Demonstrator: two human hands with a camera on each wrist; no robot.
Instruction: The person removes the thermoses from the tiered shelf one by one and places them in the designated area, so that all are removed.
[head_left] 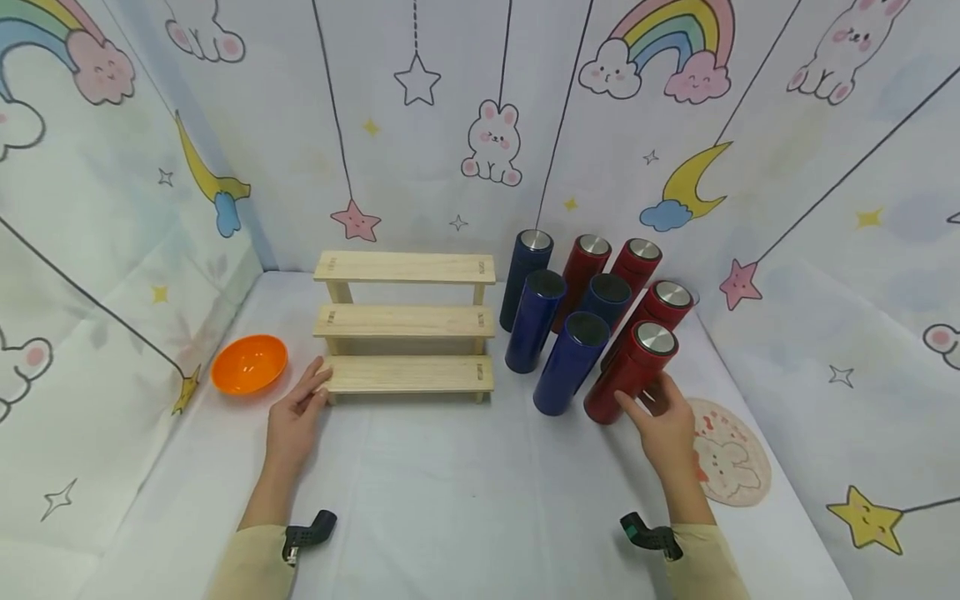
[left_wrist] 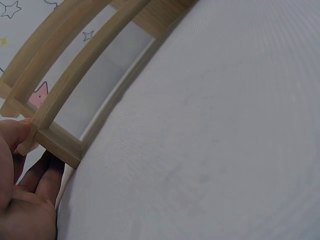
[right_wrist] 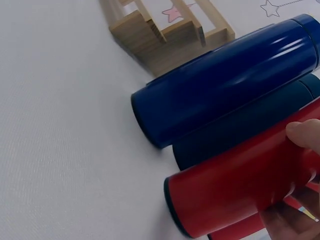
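A three-step wooden display rack (head_left: 408, 375) stands on the white cloth. My left hand (head_left: 295, 425) grips the left end of its lowest step, and the left wrist view shows the fingers (left_wrist: 50, 182) beside the rack's end piece. To the right, my right hand (head_left: 667, 433) holds a red thermos bottle (head_left: 632, 373) with a silver lid, the thumb (right_wrist: 305, 134) across its side. This bottle stands at the front of a cluster, slightly tilted in the head view. Close beside it is a glossy blue bottle (head_left: 572, 364) with a dark lid.
Behind the held bottle stand several more red bottles (head_left: 581, 275) and blue bottles (head_left: 535, 321). An orange bowl (head_left: 250, 365) sits left of the rack. A round bunny-print mat (head_left: 727, 462) lies by my right wrist. Cartoon-printed cloth (head_left: 450, 167) walls in the back and sides.
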